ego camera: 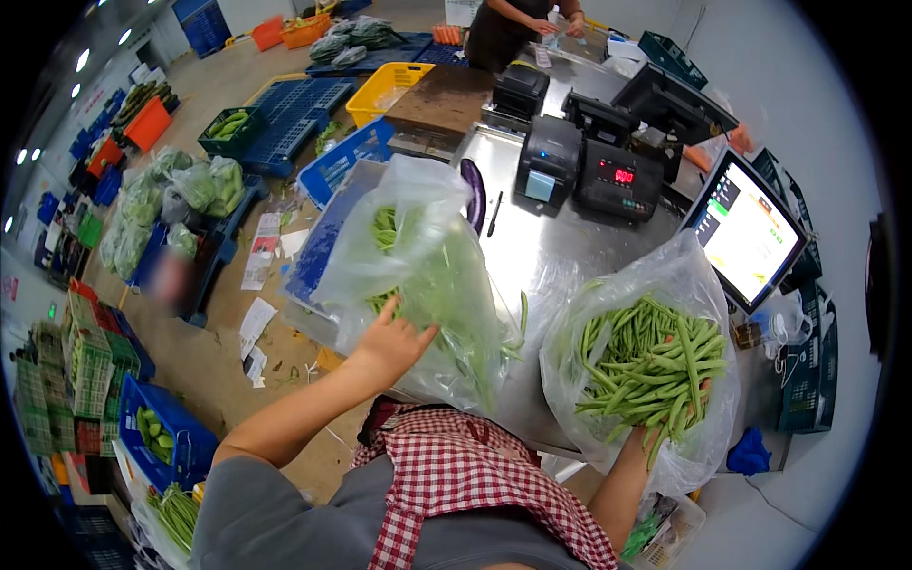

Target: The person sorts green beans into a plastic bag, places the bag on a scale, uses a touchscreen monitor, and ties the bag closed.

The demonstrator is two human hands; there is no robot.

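Note:
Two clear plastic bags of green beans lie before me on a steel counter (531, 278). My left hand (395, 345) rests on the left plastic bag (442, 285), fingers apart and touching the film near its opening. Inside the right plastic bag (563, 342), my right hand (702, 399) is mostly hidden beneath a large clump of green beans (655, 356), which it holds up. A few loose bean pods lie between the bags. Beyond the left bag are an eggplant (474, 194) and a black pen (494, 214).
A label printer (548, 160), a scale display (618, 178) and a lit touchscreen (748, 228) stand at the counter's back right. Blue crates (349, 160) and pallets (299, 114) are at the left. Another person (499, 28) stands at the far end. Paper scraps (256, 324) litter the floor.

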